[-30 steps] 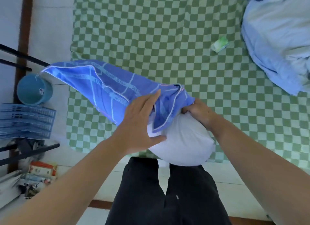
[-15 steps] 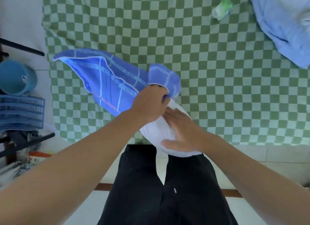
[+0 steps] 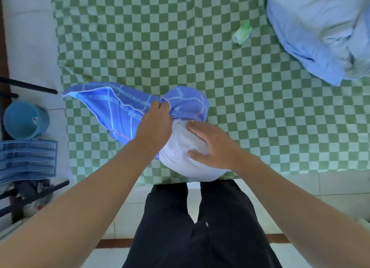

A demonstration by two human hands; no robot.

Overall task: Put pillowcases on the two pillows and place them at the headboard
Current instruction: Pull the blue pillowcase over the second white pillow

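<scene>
A white pillow point(image 3: 180, 157) lies at the near edge of the bed, its far end tucked into a blue pillowcase point(image 3: 120, 109) with pale grid lines. The case's loose part trails to the left over the sheet. My left hand point(image 3: 154, 125) pinches the pillowcase's hem at the pillow's top. My right hand point(image 3: 210, 145) lies flat on the white pillow with fingers spread, pressing on it. No second pillow can be told apart in view.
The bed has a green-and-white checked sheet point(image 3: 160, 37). A light blue quilt point(image 3: 324, 27) is heaped at the far right, a small green packet point(image 3: 243, 32) next to it. On the floor at left stand a blue bucket point(image 3: 25, 119) and a blue plastic rack point(image 3: 28, 159).
My right hand left the pillowcase's opening and now rests flat on the pillow. The case has slid further over the pillow's end, and my left hand has bunched its hem.
</scene>
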